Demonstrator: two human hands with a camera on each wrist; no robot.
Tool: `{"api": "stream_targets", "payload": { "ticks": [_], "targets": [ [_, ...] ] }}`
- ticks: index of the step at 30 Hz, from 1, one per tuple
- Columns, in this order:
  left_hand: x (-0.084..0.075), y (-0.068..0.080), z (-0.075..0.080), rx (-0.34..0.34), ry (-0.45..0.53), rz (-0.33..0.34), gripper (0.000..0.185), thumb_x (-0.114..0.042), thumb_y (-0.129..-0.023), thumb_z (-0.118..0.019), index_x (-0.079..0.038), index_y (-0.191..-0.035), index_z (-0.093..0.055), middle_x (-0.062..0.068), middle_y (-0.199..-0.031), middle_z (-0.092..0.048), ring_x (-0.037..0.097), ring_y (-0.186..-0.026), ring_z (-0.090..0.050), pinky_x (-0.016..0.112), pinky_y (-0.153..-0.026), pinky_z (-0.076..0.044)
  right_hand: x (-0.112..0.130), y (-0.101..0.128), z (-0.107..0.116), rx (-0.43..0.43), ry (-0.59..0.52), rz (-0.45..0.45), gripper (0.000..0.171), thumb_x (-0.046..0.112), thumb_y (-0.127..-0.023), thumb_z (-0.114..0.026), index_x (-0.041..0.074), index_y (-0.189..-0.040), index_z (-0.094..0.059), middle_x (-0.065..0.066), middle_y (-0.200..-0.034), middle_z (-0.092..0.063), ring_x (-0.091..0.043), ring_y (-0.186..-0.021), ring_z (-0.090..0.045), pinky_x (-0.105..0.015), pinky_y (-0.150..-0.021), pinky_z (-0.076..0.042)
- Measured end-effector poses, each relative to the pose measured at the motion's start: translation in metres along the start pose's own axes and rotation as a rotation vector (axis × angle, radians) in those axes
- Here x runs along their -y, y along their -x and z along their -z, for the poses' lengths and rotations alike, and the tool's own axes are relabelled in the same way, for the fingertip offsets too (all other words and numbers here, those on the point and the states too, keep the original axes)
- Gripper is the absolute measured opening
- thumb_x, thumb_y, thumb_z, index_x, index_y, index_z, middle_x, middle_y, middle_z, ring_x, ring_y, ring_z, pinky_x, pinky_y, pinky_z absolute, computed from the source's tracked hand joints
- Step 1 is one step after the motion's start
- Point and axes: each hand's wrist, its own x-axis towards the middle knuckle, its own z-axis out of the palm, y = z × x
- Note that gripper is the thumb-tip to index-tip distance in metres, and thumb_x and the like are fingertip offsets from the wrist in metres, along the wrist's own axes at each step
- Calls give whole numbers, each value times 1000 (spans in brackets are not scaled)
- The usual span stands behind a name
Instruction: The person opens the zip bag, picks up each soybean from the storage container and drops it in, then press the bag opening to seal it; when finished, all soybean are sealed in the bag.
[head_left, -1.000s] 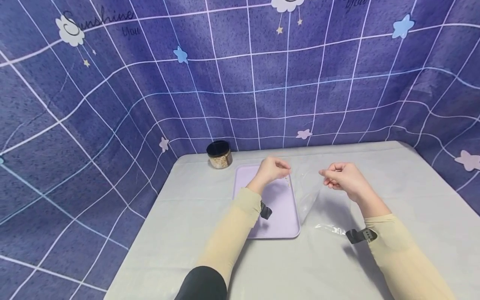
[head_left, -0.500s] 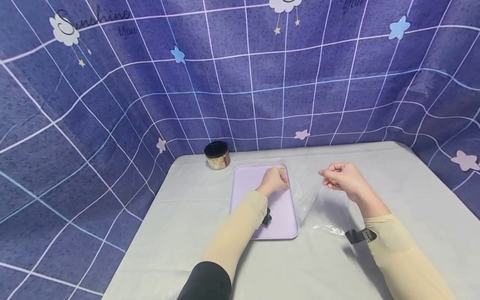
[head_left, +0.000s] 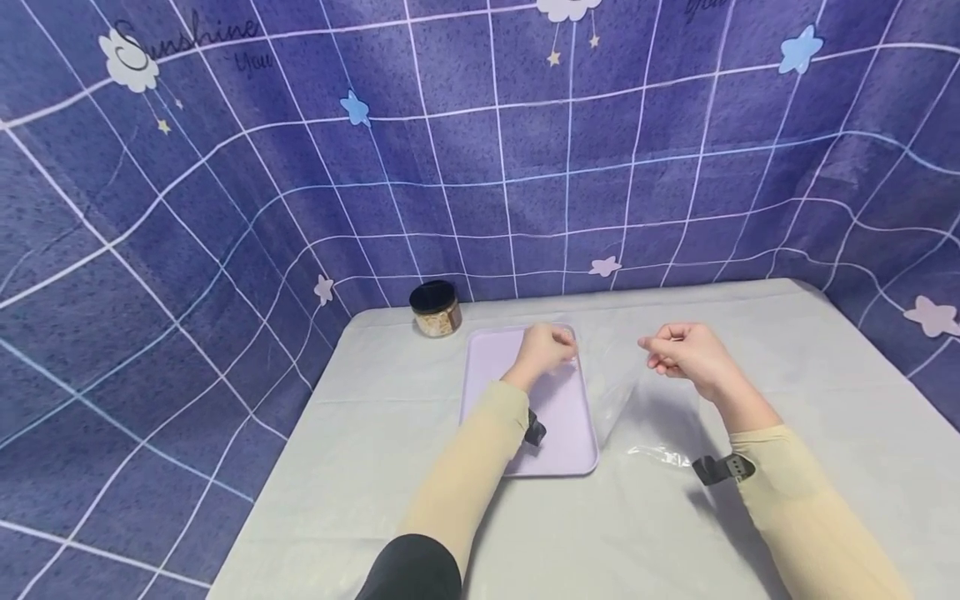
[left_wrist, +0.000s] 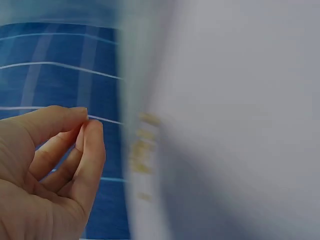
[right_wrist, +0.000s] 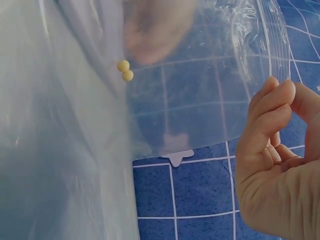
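Note:
My right hand point(head_left: 686, 354) pinches the rim of a clear zip-lock bag point(right_wrist: 200, 115) between thumb and fingers, holding it up beside the tray. My left hand point(head_left: 546, 348) hovers over the right side of the lilac tray point(head_left: 558, 433), its thumb and fingertip pressed together. A tiny pale speck, apparently a soybean point(left_wrist: 88, 118), shows between those tips. Along the tray's far right edge lie several yellow soybeans point(left_wrist: 142, 157), blurred in the left wrist view. In the right wrist view two round soybeans point(right_wrist: 125, 71) show through the film, left of the blurred left hand.
A clear jar point(head_left: 437, 318) with a black lid and beige contents stands at the back left of the table, behind the tray. Pale cloth point(head_left: 337, 467) covers the table. A blue gridded curtain point(head_left: 465, 150) hangs behind and at both sides.
My left hand drops from near the bag's mouth to the tray's right side, then rises again slightly toward its far edge. The right hand and the bag stay nearly still.

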Motion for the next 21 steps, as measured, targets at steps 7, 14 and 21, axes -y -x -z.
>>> {"api": "stream_targets", "payload": {
  "ticks": [7, 14, 21],
  "targets": [
    [-76, 23, 30, 135, 413, -157, 8, 1, -86, -79, 2, -94, -78, 8, -86, -76, 13, -73, -73, 28, -71, -61, 2, 2, 2, -3, -3, 4, 25, 7, -95, -68, 10, -70, -64, 3, -62, -65, -1, -51, -58, -16, -52, -52],
    [-107, 39, 34, 235, 247, -217, 5, -4, -86, -81, -2, -90, -79, 0, -79, -76, 4, -67, -70, 21, -67, -58, 0, 0, -1, 1, 9, -2, 23, 8, -95, -69, 8, -73, -64, 3, -62, -65, -2, -52, -57, -16, -53, -51],
    [-99, 35, 31, 206, 177, -226, 9, -8, -86, -83, -5, -93, -80, 1, -83, -77, 2, -68, -69, 19, -66, -57, 0, 0, -4, 0, 11, -2, 22, 8, -95, -69, 7, -74, -65, 3, -62, -65, -2, -53, -57, -16, -53, -52]
  ]
}}
